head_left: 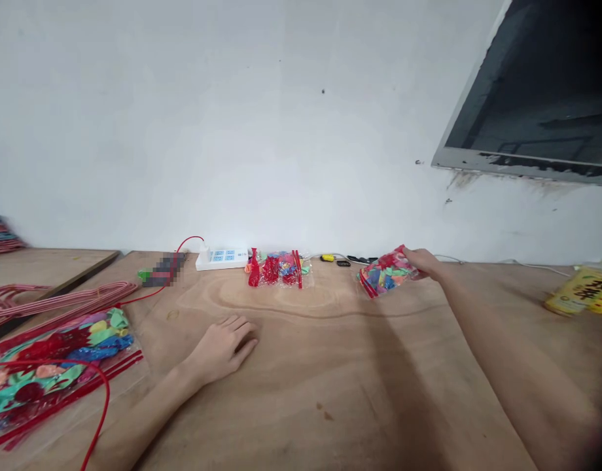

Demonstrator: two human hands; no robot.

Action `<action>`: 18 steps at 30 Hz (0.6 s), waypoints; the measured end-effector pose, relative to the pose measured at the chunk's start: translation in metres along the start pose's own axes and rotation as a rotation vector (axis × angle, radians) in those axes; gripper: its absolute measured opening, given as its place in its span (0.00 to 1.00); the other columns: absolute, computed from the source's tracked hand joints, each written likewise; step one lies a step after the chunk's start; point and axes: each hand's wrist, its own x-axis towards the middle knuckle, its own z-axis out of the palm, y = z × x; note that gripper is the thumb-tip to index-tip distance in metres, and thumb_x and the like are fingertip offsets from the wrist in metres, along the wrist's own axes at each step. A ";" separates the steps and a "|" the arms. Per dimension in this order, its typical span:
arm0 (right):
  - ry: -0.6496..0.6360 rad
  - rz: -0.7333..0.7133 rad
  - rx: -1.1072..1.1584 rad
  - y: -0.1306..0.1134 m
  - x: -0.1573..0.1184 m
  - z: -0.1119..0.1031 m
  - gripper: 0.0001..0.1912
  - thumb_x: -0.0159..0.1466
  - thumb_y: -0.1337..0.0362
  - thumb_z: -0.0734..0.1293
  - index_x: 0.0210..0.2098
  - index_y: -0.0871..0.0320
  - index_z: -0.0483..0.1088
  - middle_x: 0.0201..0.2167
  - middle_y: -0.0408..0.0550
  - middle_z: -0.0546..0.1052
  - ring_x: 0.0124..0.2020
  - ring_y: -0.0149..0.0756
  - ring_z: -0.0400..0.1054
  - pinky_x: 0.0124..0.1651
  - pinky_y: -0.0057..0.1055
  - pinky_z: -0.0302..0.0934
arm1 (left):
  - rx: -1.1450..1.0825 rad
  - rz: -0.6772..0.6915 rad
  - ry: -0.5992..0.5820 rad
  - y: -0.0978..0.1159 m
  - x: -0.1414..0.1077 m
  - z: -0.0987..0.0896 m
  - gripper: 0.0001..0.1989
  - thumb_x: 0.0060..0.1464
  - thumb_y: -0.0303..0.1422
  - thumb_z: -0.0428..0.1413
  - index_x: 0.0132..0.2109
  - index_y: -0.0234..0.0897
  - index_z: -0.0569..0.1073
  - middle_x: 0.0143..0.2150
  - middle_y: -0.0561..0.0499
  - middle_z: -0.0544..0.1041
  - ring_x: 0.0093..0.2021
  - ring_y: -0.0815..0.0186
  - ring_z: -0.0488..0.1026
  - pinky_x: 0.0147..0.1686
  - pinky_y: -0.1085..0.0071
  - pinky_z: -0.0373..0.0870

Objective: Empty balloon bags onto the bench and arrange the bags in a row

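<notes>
Right of the white power strip [221, 260], balloon bag [387, 271] pinched by its edge in the right hand [423, 263], seemingly to lift it; before the strip, left hand [222, 348] laid spread on plywood [330, 399].

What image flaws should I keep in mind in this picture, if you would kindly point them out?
In the head view, pixelation hides the object beside the power strip, a soft shadow crosses the plywood table under the right arm, wide-angle distortion bends the table edge, and the bottom-right corner darkens.

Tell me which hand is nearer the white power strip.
Left. The left hand rests in front of the power strip; the right hand, gripping a balloon bag, is far to its right.
</notes>
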 end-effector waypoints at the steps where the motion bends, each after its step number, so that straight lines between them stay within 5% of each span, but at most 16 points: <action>1: -0.009 0.001 -0.023 -0.006 0.004 -0.002 0.25 0.75 0.50 0.64 0.44 0.68 0.78 0.39 0.67 0.83 0.27 0.45 0.78 0.29 0.37 0.75 | -0.002 0.001 0.002 0.000 0.000 0.000 0.10 0.73 0.37 0.50 0.52 0.41 0.75 0.51 0.46 0.81 0.51 0.54 0.79 0.50 0.59 0.75; 9: -0.041 -0.084 -0.231 -0.040 0.015 -0.019 0.18 0.69 0.53 0.71 0.47 0.62 0.82 0.36 0.59 0.86 0.25 0.42 0.77 0.37 0.39 0.75 | -0.018 -0.005 0.000 0.001 -0.001 -0.001 0.09 0.73 0.36 0.51 0.51 0.41 0.75 0.49 0.46 0.81 0.50 0.54 0.79 0.49 0.59 0.75; 14: 0.055 -0.106 -0.329 -0.053 0.010 -0.023 0.09 0.61 0.58 0.77 0.36 0.57 0.84 0.30 0.54 0.84 0.38 0.51 0.81 0.49 0.44 0.73 | -0.027 -0.014 -0.017 0.001 -0.001 -0.001 0.09 0.73 0.35 0.51 0.51 0.41 0.75 0.50 0.46 0.80 0.51 0.53 0.79 0.51 0.58 0.74; 18: 0.123 -0.113 -0.304 -0.054 0.009 -0.023 0.14 0.58 0.56 0.80 0.38 0.59 0.85 0.31 0.57 0.84 0.47 0.59 0.80 0.51 0.46 0.73 | -0.028 -0.014 -0.011 0.001 -0.002 0.000 0.08 0.73 0.35 0.52 0.51 0.42 0.75 0.49 0.46 0.80 0.50 0.54 0.79 0.50 0.59 0.74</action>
